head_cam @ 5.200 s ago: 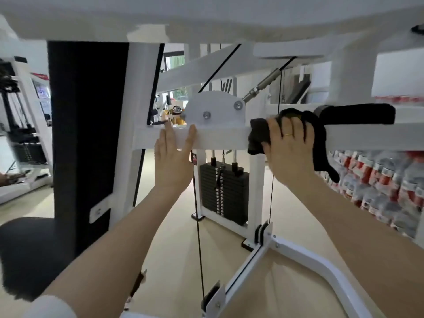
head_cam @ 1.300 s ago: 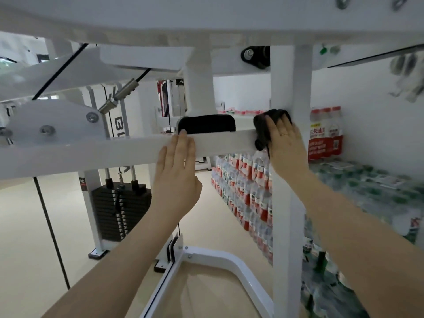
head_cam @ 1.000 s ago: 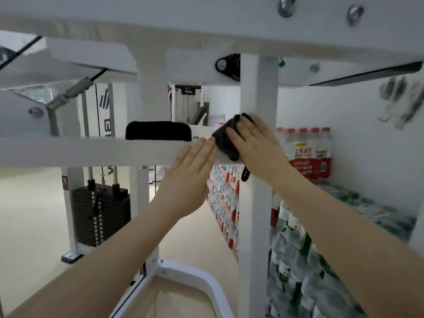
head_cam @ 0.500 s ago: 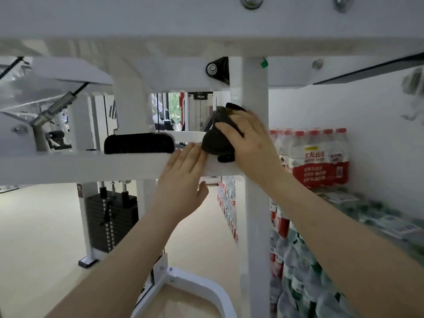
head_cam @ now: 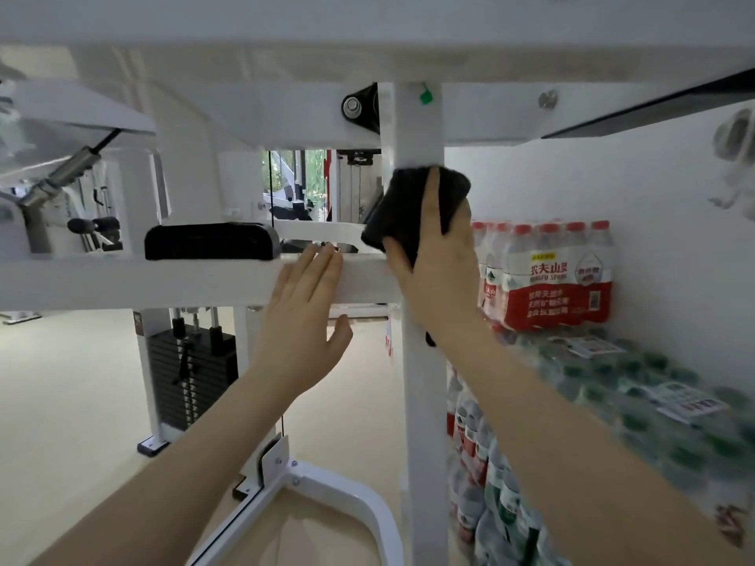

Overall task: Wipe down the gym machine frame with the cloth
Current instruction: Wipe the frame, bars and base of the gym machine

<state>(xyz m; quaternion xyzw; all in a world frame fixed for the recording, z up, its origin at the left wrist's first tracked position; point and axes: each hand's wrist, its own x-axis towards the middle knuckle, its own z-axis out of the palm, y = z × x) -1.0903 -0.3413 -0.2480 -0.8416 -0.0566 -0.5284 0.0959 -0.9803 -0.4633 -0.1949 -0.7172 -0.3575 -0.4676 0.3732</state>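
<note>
Head view looks up under the white gym machine frame (head_cam: 421,402). On its upright post, the right hand (head_cam: 437,259) presses a black cloth (head_cam: 402,210) flat against the metal, fingers laid straight over the fabric and thumb low, so the cloth is pinned between palm and post rather than gripped in a fist; this spreads the fabric over the post's face, probably for a long stroke along it. Just left of that hand, the left hand (head_cam: 304,316) rests with straight fingers on the horizontal crossbar (head_cam: 163,283), holding nothing, seemingly bracing the body while the other arm reaches up. Beyond the left fingertips sits a black pad (head_cam: 210,241) on the bar. Right of the cloth hand, packs of bottled water (head_cam: 547,275) are stacked against the wall.
</note>
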